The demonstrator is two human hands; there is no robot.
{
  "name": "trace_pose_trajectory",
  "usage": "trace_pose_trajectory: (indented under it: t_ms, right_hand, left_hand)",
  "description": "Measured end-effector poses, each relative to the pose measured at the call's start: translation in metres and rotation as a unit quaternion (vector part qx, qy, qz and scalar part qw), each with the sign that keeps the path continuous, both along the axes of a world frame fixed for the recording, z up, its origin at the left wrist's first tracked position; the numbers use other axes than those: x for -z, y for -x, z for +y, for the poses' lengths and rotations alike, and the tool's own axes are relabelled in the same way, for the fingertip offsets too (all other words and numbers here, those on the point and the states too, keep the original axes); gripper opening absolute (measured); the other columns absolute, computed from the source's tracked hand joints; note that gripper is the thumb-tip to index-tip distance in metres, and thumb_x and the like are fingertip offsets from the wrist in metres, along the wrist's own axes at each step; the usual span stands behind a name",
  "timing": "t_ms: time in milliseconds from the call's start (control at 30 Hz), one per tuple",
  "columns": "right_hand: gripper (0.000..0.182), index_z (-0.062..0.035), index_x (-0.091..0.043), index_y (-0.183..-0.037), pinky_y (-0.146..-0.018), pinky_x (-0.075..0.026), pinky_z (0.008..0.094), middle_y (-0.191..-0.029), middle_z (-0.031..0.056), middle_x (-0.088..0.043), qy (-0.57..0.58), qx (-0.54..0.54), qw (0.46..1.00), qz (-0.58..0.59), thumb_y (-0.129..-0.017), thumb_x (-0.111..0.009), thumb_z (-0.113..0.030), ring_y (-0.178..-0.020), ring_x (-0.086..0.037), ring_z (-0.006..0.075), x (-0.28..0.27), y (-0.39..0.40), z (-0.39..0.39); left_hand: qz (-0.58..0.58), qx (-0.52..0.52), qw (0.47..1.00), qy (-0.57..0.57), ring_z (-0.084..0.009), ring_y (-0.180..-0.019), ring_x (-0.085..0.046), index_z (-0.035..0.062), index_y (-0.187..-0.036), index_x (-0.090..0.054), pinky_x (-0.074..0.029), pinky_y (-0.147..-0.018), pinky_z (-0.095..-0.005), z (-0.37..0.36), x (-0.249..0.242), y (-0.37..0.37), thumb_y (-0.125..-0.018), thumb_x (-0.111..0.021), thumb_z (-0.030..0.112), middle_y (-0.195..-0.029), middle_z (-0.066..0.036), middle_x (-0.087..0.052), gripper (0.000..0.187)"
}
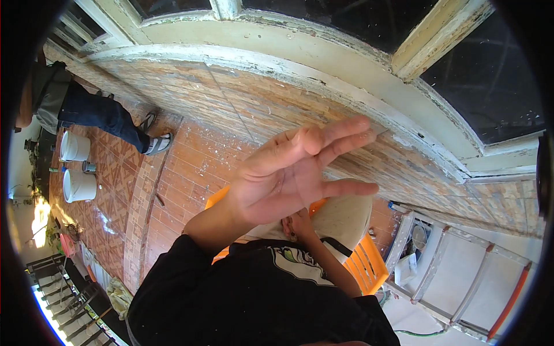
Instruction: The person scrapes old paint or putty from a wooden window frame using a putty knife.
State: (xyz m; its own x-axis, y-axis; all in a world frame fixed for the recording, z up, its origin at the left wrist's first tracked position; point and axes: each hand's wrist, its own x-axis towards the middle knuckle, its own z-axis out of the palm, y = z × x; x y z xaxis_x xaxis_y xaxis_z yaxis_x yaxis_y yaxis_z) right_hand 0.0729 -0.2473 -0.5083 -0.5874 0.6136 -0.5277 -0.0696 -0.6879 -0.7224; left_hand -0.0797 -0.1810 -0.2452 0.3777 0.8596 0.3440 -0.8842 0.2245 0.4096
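Observation:
My left hand (283,179) is raised close to the camera, palm toward me. Its fingers are spread toward the right, and nothing is held in it. Lower down, my right hand (299,224) rests in my lap on my beige trousers (346,219), partly covered by the left one. The right fingers look curled, and I cannot make out whether anything is in them. Under me is an orange plastic chair (369,265). Beyond the left hand stands a stone-clad wall (259,95) below a window frame (323,52) with chipped, peeling white paint.
Another person (104,112) in dark jeans and sandals stands at the upper left. Two white buckets (79,185) and a small can (88,166) are on the tiled floor (184,155). To my right is a paint-marked ladder (444,265). Pale flakes litter the floor near the wall.

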Motion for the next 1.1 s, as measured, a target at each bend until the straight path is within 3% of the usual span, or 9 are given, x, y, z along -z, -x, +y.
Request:
trace_pose_trajectory:
  t_ms: [67, 100, 167, 367, 467, 567, 667, 900, 1100]
  right_hand:
    - [0.019, -0.0061, -0.042, -0.088, -0.033, -0.035, 0.0287, -0.058, 0.0045, -0.047, 0.010, 0.016, 1.000, 0.009, -0.097, -0.050, -0.020, -0.036, -0.044, 0.0147, -0.001, 0.001, 0.002]
    - [0.019, -0.0061, -0.041, -0.088, -0.034, -0.035, 0.0286, -0.058, 0.0044, -0.047, 0.010, 0.013, 1.000, 0.009, -0.097, -0.050, -0.020, -0.036, -0.044, 0.0146, -0.001, 0.001, 0.002]
    - [0.019, -0.0061, -0.041, -0.088, -0.034, -0.035, 0.0285, -0.058, 0.0043, -0.047, 0.011, 0.009, 1.000, 0.008, -0.097, -0.050, -0.020, -0.036, -0.044, 0.0145, -0.001, 0.001, 0.001]
    - [0.021, -0.0062, -0.040, -0.088, -0.034, -0.036, 0.0283, -0.058, 0.0042, -0.047, 0.015, 0.012, 1.000, 0.018, -0.097, -0.050, -0.021, -0.036, -0.044, 0.0141, -0.001, 0.000, 0.002]
    - [0.022, -0.0066, -0.039, -0.087, -0.034, -0.035, 0.0280, -0.058, 0.0039, -0.047, 0.006, 0.007, 1.000, 0.003, -0.098, -0.050, -0.022, -0.036, -0.044, 0.0137, 0.000, 0.000, 0.001]
    - [0.021, -0.0068, -0.040, -0.088, -0.033, -0.035, 0.0274, -0.058, 0.0035, -0.047, -0.001, 0.006, 1.000, 0.004, -0.097, -0.051, -0.022, -0.036, -0.045, 0.0133, 0.000, 0.000, 0.000]
    - [0.021, -0.0067, -0.040, -0.089, -0.033, -0.034, 0.0271, -0.059, 0.0033, -0.047, 0.018, 0.014, 1.000, -0.001, -0.097, -0.051, -0.022, -0.036, -0.045, 0.0130, -0.004, 0.001, 0.001]
    - [0.021, -0.0067, -0.040, -0.089, -0.033, -0.034, 0.0274, -0.059, 0.0039, -0.047, 0.000, 0.015, 1.000, 0.002, -0.097, -0.051, -0.022, -0.036, -0.044, 0.0137, 0.000, 0.001, 0.000]
    - [0.021, -0.0064, -0.040, -0.087, -0.034, -0.036, 0.0286, -0.060, 0.0043, -0.047, 0.006, 0.015, 1.000, 0.007, -0.097, -0.051, -0.021, -0.036, -0.044, 0.0145, 0.003, 0.000, 0.000]
  left_hand:
    - [0.008, -0.025, 0.999, 0.046, -0.0210, -0.146, -0.012, 0.0264, -0.087, -0.064, -0.013, -0.109, -0.0724, -0.002, 0.004, -0.001, -0.097, -0.051, 0.039, -0.149, 0.003, -0.035, 0.020]
    - [0.007, -0.024, 0.999, 0.047, -0.0210, -0.146, -0.012, 0.0264, -0.087, -0.064, -0.013, -0.109, -0.0724, -0.001, 0.007, -0.002, -0.097, -0.051, 0.039, -0.149, 0.003, -0.035, 0.020]
    - [-0.065, -0.043, 0.997, -0.001, -0.0196, -0.139, -0.027, 0.0127, -0.100, -0.070, -0.022, -0.111, -0.0624, 0.000, 0.010, -0.005, -0.099, -0.048, 0.025, -0.141, 0.003, -0.044, 0.025]
    - [-0.026, -0.073, 0.997, 0.029, -0.0162, -0.134, -0.036, 0.0116, -0.096, -0.071, -0.023, -0.113, -0.0576, -0.001, 0.009, -0.002, -0.098, -0.053, 0.023, -0.124, 0.007, -0.055, 0.022]
    - [0.037, -0.082, 0.994, 0.056, -0.0163, -0.141, -0.025, 0.0206, -0.088, -0.069, -0.020, -0.114, -0.0577, -0.003, 0.013, 0.002, -0.095, -0.055, 0.038, -0.131, 0.009, -0.049, 0.024]
    - [0.048, -0.092, 0.993, 0.059, -0.0160, -0.139, -0.027, 0.0198, -0.088, -0.069, -0.023, -0.113, -0.0542, -0.006, 0.010, 0.002, -0.095, -0.055, 0.039, -0.128, 0.009, -0.050, 0.024]
    - [-0.011, -0.101, 0.990, 0.096, -0.0148, -0.129, -0.041, 0.0116, -0.087, -0.072, -0.032, -0.110, -0.0469, -0.007, 0.005, 0.000, -0.093, -0.061, 0.023, -0.116, 0.008, -0.058, 0.016]
    - [-0.008, -0.103, 0.989, 0.103, -0.0146, -0.127, -0.042, 0.0125, -0.089, -0.072, -0.033, -0.109, -0.0463, -0.008, 0.006, 0.000, -0.091, -0.064, 0.022, -0.122, 0.007, -0.055, 0.013]
    - [-0.024, -0.092, 0.992, 0.081, -0.0145, -0.126, -0.041, 0.0156, -0.106, -0.068, -0.033, -0.107, -0.0448, -0.009, 0.008, 0.000, -0.088, -0.068, 0.026, -0.127, 0.007, -0.053, 0.021]
